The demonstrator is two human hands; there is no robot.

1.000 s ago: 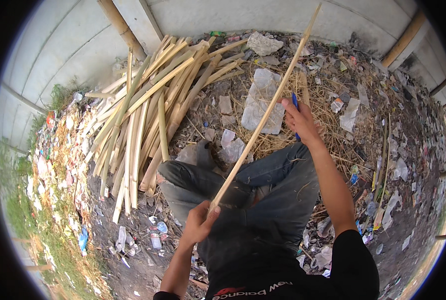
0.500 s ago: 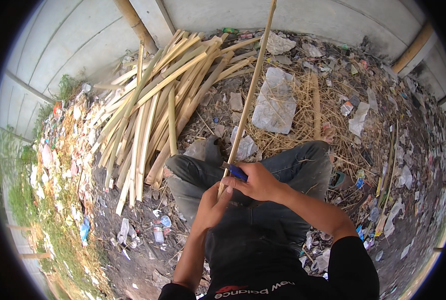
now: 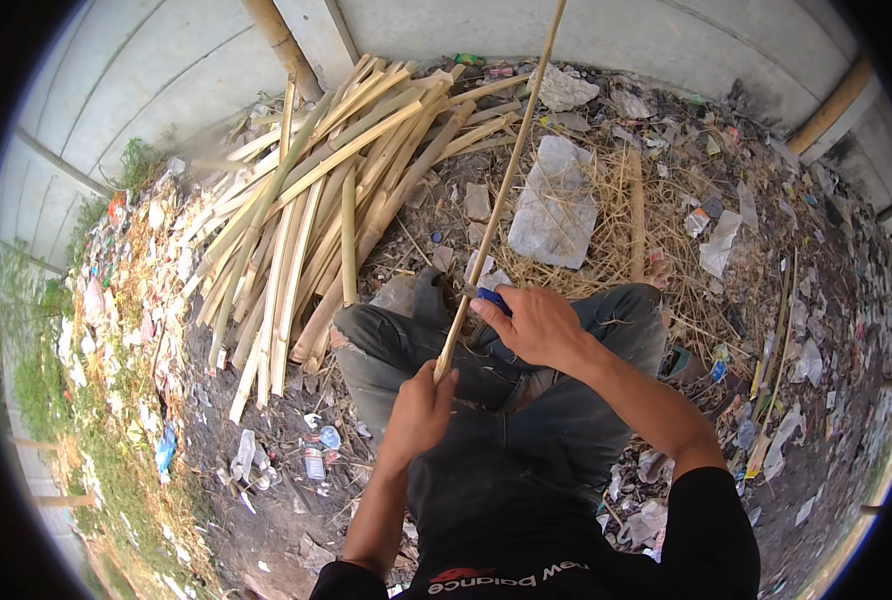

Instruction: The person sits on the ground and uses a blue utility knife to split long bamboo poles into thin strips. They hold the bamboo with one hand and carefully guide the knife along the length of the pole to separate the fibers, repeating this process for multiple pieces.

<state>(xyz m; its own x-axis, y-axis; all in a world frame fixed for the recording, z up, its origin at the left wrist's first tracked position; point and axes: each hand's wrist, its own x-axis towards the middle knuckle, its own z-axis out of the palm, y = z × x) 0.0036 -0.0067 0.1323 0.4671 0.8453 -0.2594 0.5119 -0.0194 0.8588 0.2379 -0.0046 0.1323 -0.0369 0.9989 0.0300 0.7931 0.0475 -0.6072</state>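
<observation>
At lower centre, the left hand (image 3: 421, 415) grips a bamboo strip (image 3: 508, 178) slanting up to the top edge; the right hand (image 3: 539, 325), near frame centre, clasps a blue-handled knife (image 3: 494, 299) against it. Split bamboo pieces (image 3: 311, 215) lie piled at upper left.

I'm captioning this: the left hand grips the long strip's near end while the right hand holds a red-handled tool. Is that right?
Not quite: in the head view, the tool in the right hand is blue-handled, not red-handled. The rest stands.
</observation>
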